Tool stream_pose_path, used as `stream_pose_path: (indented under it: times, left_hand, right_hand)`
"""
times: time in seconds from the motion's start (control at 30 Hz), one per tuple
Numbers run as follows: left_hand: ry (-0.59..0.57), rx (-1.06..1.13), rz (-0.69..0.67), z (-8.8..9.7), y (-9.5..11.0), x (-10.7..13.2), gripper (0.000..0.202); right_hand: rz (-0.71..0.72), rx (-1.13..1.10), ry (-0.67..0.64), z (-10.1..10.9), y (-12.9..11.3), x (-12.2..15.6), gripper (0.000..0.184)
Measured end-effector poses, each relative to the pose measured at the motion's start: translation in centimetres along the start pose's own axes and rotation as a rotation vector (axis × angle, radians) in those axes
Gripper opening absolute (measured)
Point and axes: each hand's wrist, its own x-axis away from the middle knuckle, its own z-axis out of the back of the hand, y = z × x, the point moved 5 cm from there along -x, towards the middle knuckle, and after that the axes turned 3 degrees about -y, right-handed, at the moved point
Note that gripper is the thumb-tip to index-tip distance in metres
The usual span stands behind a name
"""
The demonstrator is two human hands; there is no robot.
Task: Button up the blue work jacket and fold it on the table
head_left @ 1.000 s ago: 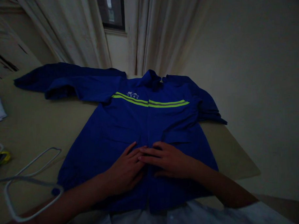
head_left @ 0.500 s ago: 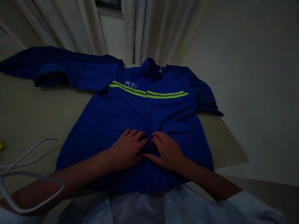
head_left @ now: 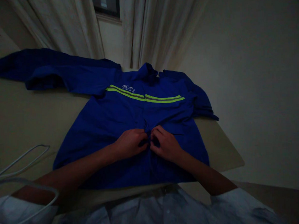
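A blue work jacket [head_left: 110,116] with a yellow-green reflective stripe [head_left: 163,98] across its chest lies front side up, collar away from me and sleeves spread out. My left hand [head_left: 133,141] pinches the left edge of the front opening below the stripe. Close by, the fingertips of my right hand [head_left: 164,141] are pinched on the other edge. Between the two hands the fabric is bunched and slightly raised. Whether a button or fastener is between the fingers is hidden in the dim light.
The jacket rests on a beige table [head_left: 221,142] whose corner shows at right. A white cable [head_left: 23,159] loops over the near left side, crossing in front of my left forearm. Pale curtains [head_left: 63,26] and a wall stand behind the table.
My fingers have closed into tighter pinches on the jacket's front edges, lifting the fabric there. My view has shifted a little, and the yellow object at far left has left it.
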Motion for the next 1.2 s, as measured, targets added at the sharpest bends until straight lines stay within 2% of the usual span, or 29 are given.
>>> stream_pose_path:
  times: [0.23,0.37,0.53,0.63,0.8,0.9,1.07,1.2]
  left_hand:
    - [0.109,-0.081,0.038,0.0,-0.4,1.4,0.012]
    - [0.135,-0.237,0.1,0.4,-0.8,1.9,0.017]
    - [0.149,-0.263,0.087,0.4,-1.5,1.9,0.017]
    - [0.129,-0.129,0.087,0.3,-2.2,1.7,0.014]
    - [0.082,0.349,0.108,0.9,-3.5,1.3,0.012]
    - [0.056,0.532,0.104,1.6,-4.2,1.2,0.015]
    - [-0.046,0.631,0.076,2.0,-4.8,1.1,0.018]
    - [-0.087,0.662,0.045,2.2,-4.8,1.1,0.022]
  right_hand:
    - [0.163,0.184,-0.068,0.9,-1.6,-2.2,0.017]
    - [0.258,0.293,-0.119,-0.5,-2.1,-3.9,0.016]
    - [0.237,0.22,-0.022,-2.0,-0.8,-4.3,0.019]
    - [0.239,0.128,0.023,-2.2,0.0,-4.0,0.018]
    - [0.231,-0.012,0.084,-1.8,0.6,-3.8,0.018]
    - [0.233,-0.068,0.108,-1.2,0.5,-3.7,0.016]
    - [0.208,-0.223,0.031,-0.5,0.4,-3.7,0.016]
    - [0.202,-0.247,-0.007,-0.8,0.2,-3.7,0.019]
